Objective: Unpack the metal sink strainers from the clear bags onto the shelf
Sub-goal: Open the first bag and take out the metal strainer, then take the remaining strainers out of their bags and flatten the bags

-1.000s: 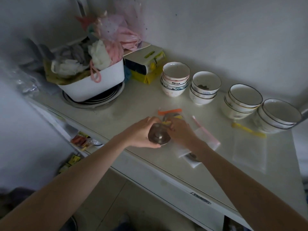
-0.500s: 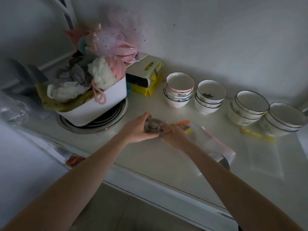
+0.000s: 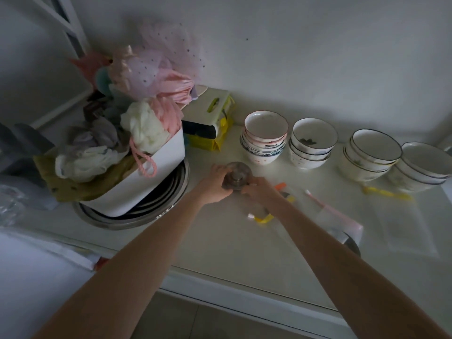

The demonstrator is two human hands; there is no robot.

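Note:
A round metal sink strainer (image 3: 237, 176) with a centre knob is held between both hands just above the white shelf (image 3: 220, 241), in front of the leftmost bowl stack. My left hand (image 3: 213, 184) grips its left rim and my right hand (image 3: 260, 192) grips its right rim. Under my right wrist lies a clear bag (image 3: 274, 211) with orange and yellow zip strips. Further right, another strainer (image 3: 351, 243) shows partly under a clear bag with a pink strip (image 3: 335, 214). A flat clear bag with a yellow strip (image 3: 406, 226) lies at the right.
Several stacks of white bowls (image 3: 313, 143) line the back wall. A white tub (image 3: 146, 177) full of cloths and bath puffs sits on metal basins (image 3: 156, 209) at the left. A yellow and white box (image 3: 210, 123) stands behind it.
Both hands have carried the strainer away from the front of the shelf, toward the back left near the bowls. The clear bag has stayed behind on the shelf.

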